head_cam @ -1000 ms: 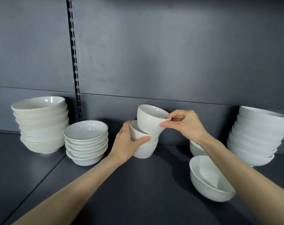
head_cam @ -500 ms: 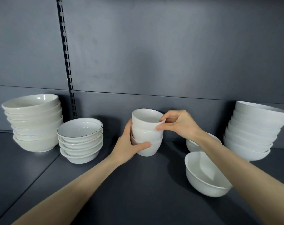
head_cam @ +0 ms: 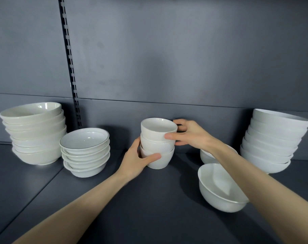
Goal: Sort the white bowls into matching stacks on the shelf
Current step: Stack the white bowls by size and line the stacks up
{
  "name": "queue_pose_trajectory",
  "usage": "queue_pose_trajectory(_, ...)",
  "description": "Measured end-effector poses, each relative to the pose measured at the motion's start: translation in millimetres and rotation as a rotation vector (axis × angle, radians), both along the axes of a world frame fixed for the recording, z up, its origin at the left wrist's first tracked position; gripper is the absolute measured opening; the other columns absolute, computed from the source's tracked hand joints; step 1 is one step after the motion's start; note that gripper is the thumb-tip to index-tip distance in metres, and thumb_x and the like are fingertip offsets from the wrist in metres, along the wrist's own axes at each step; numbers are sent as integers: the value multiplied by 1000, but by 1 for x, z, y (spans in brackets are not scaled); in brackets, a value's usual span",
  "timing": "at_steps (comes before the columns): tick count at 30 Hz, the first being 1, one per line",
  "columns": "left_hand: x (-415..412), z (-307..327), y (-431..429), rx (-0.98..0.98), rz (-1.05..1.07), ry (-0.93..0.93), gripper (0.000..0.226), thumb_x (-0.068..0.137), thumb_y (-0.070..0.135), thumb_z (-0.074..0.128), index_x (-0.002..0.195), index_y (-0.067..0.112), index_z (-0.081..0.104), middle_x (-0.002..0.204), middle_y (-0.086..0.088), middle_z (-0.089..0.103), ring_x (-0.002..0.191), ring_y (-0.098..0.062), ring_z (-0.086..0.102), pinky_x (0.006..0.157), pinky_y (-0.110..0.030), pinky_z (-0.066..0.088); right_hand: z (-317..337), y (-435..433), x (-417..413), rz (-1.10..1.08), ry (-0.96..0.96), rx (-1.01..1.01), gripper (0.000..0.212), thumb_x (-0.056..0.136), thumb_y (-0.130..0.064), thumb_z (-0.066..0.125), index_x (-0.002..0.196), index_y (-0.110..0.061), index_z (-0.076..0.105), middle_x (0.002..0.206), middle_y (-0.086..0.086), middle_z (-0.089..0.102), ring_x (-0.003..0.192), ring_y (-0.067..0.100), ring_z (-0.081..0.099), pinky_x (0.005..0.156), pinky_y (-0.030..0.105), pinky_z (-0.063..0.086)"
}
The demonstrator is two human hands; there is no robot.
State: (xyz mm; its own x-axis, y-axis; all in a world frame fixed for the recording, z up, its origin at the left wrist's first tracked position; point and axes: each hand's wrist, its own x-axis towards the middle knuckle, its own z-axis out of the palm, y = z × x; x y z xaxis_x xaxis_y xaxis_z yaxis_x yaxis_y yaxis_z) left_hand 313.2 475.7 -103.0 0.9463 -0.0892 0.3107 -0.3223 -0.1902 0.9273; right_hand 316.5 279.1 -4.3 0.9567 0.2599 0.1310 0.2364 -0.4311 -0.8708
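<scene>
Apparently most of the sorting is already done. On the dark grey metal shelf (head_cam: 149, 208) four stacks stand. At the left edge of the frame is the stack of large cream-white ceramic bowls (head_cam: 35, 132). Just beside it, to its right, is the stack of shallow white bowls with a thin dark rim (head_cam: 85, 152). In the centre is the stack of three small deep white bowls (head_cam: 157, 147), and at the right edge the tall stack of wide white bowls (head_cam: 271, 141).

The top small bowl (head_cam: 158, 128) sits nested and nearly level in the centre stack. The right hand (head_cam: 190, 136) pinches it, with the thumb on the front wall and the fingers curled behind the rim. The left hand (head_cam: 137, 161) grips the bottom bowl of the same stack, thumb across its front, and I think it steadies the stack.

What is left, as I judge, is two bowls that are in no stack. One round white loose bowl (head_cam: 220, 189) lies in the lower right of the frame. A second white bowl (head_cam: 207, 155) is behind the right forearm, mostly hidden. I cannot tell surely which stack they match; perhaps the tall one at the right.
</scene>
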Motion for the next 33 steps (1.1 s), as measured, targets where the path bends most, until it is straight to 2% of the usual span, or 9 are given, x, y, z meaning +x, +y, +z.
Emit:
queue_pose_trajectory(4, 0, 1, 1, -12, -10, -8, 96, 51, 50, 81, 137, 26, 44, 118, 18, 63, 109, -4, 61, 93, -30, 52, -1, -1, 2, 18, -13, 16, 38, 80, -19, 76, 115, -12, 61, 108, 3, 70, 102, 15, 67, 87, 36, 57)
queue_pose_trajectory(14, -3, 4, 2, 18, -11, 8, 99, 53, 53, 80, 139, 28, 40, 120, 23, 59, 113, -4, 58, 95, -28, 51, 1, -1, -1, 14, 2, 14, 43, 80, -18, 75, 119, -14, 58, 114, 4, 67, 103, 14, 66, 86, 33, 57)
queue_pose_trajectory(18, -7, 11, 4, 84, -37, 45, 85, 71, 36, 82, 141, 30, 35, 120, 24, 56, 115, -5, 56, 93, -24, 47, 6, 0, -9, 5, 4, -60, 41, 81, -23, 74, 119, -18, 58, 114, -1, 68, 106, 13, 64, 88, 37, 56)
queue_pose_trajectory(21, -10, 18, 6, 157, -26, 44, 77, 74, 35, 80, 139, 29, 39, 118, 20, 58, 111, -6, 57, 87, -19, 45, 9, 0, -16, -25, -6, -133, 42, 81, -29, 74, 118, -23, 56, 112, -2, 69, 103, 17, 66, 89, 38, 55)
queue_pose_trajectory(24, -14, 20, 6, 259, 49, 33, 60, 74, 37, 78, 126, 21, 52, 110, 12, 62, 104, -12, 60, 82, -22, 46, 8, -4, -25, -85, -92, -259, 52, 79, -31, 76, 127, -22, 55, 114, 0, 68, 107, 18, 63, 92, 35, 52)
queue_pose_trajectory(26, -19, 21, 6, 350, 151, 5, 48, 74, 41, 77, 111, 17, 59, 102, 7, 65, 98, -18, 63, 82, -30, 50, 8, -11, -33, -134, -169, -357, 58, 78, -32, 77, 130, -18, 55, 120, 2, 65, 107, 13, 60, 96, 28, 45)
queue_pose_trajectory(28, -26, 21, 5, 444, 262, -27, 40, 76, 41, 74, 104, 16, 60, 98, 4, 67, 92, -20, 64, 84, -38, 51, 10, -21, -45, -163, -197, -426, 56, 80, -29, 75, 130, -13, 56, 124, 5, 62, 102, 10, 57, 96, 22, 41)
queue_pose_trajectory(30, -36, 24, 3, 503, 331, -74, 30, 78, 38, 69, 97, 17, 60, 96, 3, 68, 89, -20, 64, 81, -36, 51, 10, -33, -56, -184, -209, -472, 51, 82, -29, 74, 127, -12, 58, 126, 5, 62, 101, 11, 59, 94, 20, 40)
queue_pose_trajectory(33, -49, 29, -6, 520, 323, -135, 20, 81, 34, 67, 89, 17, 61, 92, 2, 67, 87, -20, 64, 79, -33, 50, 10, -55, -72, -221, -223, -483, 47, 83, -29, 73, 125, -11, 60, 126, 4, 62, 109, 16, 62, 96, 23, 43)
